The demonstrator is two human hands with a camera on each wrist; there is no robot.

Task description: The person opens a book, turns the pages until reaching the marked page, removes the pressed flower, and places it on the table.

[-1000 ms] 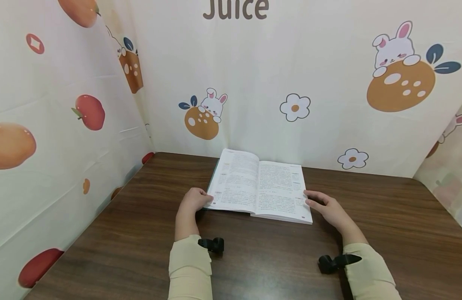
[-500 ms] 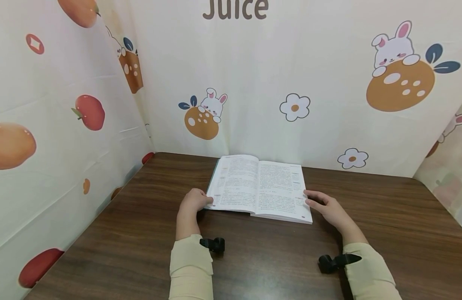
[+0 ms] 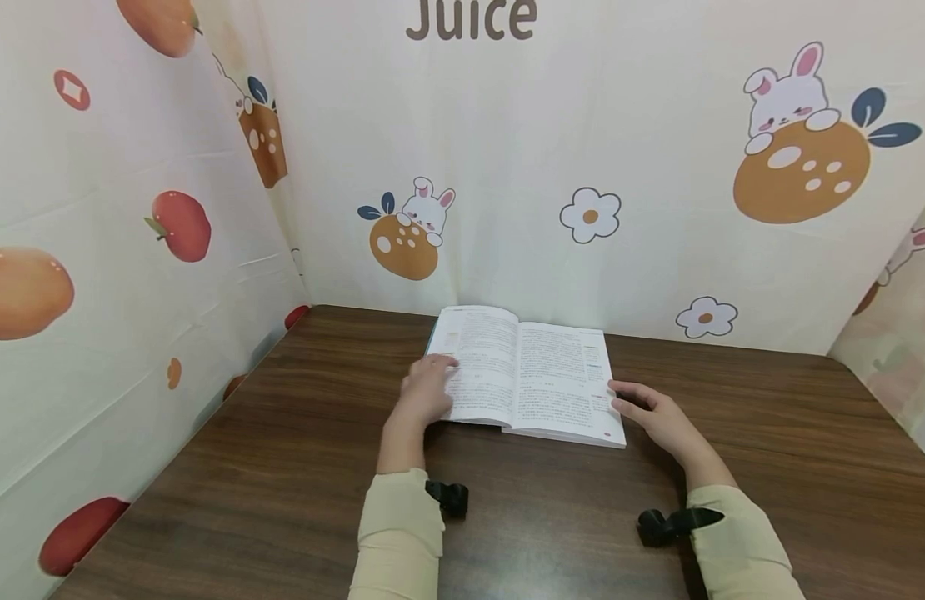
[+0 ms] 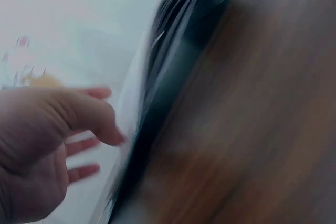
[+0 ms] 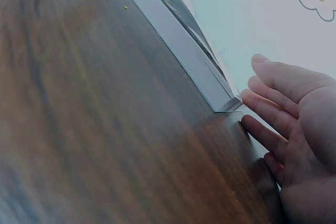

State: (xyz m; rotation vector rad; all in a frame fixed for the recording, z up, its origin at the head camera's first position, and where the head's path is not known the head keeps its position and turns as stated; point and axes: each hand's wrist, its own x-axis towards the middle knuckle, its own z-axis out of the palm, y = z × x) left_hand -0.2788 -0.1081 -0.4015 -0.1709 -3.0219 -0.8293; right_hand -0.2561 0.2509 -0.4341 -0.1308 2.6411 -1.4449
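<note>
An open book (image 3: pixel 558 379) with printed pages lies on the wooden table, its left pages bowed upward. My left hand (image 3: pixel 427 392) is over the lower outer part of the left page, covering that edge from above. Its fingers look spread and loosely bent in the blurred left wrist view, where the thumb is close to the book's dark cover edge and fanned pages (image 4: pixel 170 40). At the right page's outer edge, my right hand (image 3: pixel 661 421) has its fingers extended toward the book. The right wrist view has those relaxed fingers beside the book's corner (image 5: pixel 223 98), holding nothing.
The dark wood table (image 3: pixel 552 517) extends to both sides and toward the front. A white printed curtain (image 3: pixel 507 167) hangs right behind the book, and another curtain panel (image 3: pixel 117 350) borders the table on the left. Each wrist wears a black camera (image 3: pixel 453 500).
My left hand has left the book's lower left edge and moved right and up over the left page. The left page's top dipped, then rose slightly. The right hand has stayed in place.
</note>
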